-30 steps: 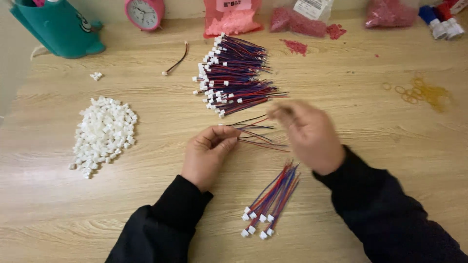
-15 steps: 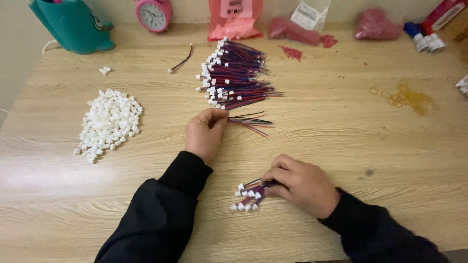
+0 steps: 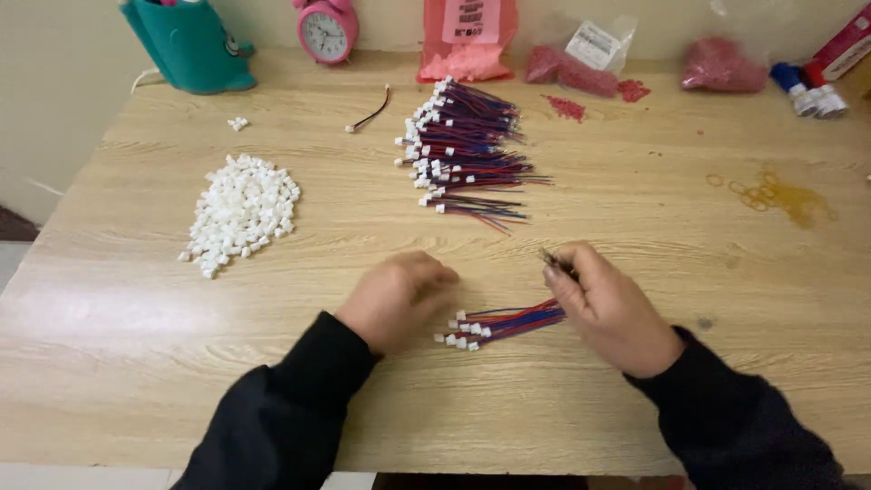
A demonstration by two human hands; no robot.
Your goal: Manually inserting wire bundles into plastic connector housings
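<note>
A small bundle of red and blue wires (image 3: 513,322) with white connectors at its left end lies on the wooden table (image 3: 136,318) between my hands. My left hand (image 3: 399,299) rests just left of the connectors, its fingers curled, with nothing visible in it. To the right, my right hand (image 3: 608,308) covers the bundle's right end and pinches a few thin dark wire ends (image 3: 550,260) between thumb and forefinger. A large pile of the same wires (image 3: 463,150) lies farther back at the centre.
A heap of white plastic connectors (image 3: 240,213) sits at the left. Along the back edge stand a teal container (image 3: 190,45), a pink clock (image 3: 325,32) and pink bags (image 3: 467,41). Yellow rubber bands (image 3: 780,195) lie at the right, a loose wire (image 3: 370,113) near the clock.
My left hand has moved nearer and down beside the small bundle, no longer showing the wires it held. My right hand has shifted right and now pinches wire ends.
</note>
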